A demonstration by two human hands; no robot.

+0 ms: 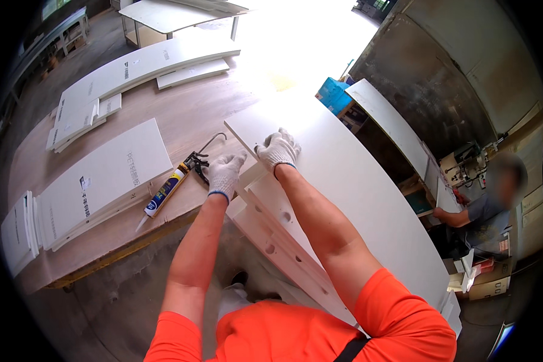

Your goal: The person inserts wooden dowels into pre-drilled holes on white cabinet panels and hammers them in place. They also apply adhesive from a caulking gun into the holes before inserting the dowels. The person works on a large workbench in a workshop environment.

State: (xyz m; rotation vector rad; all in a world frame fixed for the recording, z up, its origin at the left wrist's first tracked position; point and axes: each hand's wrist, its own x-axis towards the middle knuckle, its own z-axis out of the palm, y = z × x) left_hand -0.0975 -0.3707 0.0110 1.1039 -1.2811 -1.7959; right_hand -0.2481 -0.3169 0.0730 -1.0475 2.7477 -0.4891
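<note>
My left hand (225, 174), in a white knit glove, is beside the long edge of a large white panel (356, 193). Its fingers are curled together; anything between them is too small to make out. The gloved right hand (280, 149) rests on that panel near its far left corner, fingers bent and thumb toward the edge. Whatever it pinches is hidden. Just left of my left hand, a caulking gun (190, 166) with a blue and yellow sealant cartridge (166, 192) lies on the table, nozzle toward me. Beneath the large panel, further boards (286, 241) show round holes along their sides.
White boards (102, 175) are stacked on the brown worktable (193, 111), with more boards (145, 63) behind. At the right, a person (489, 199) stands at a bench beside a white-topped cabinet (392, 120). A blue box (333, 95) is at its far end.
</note>
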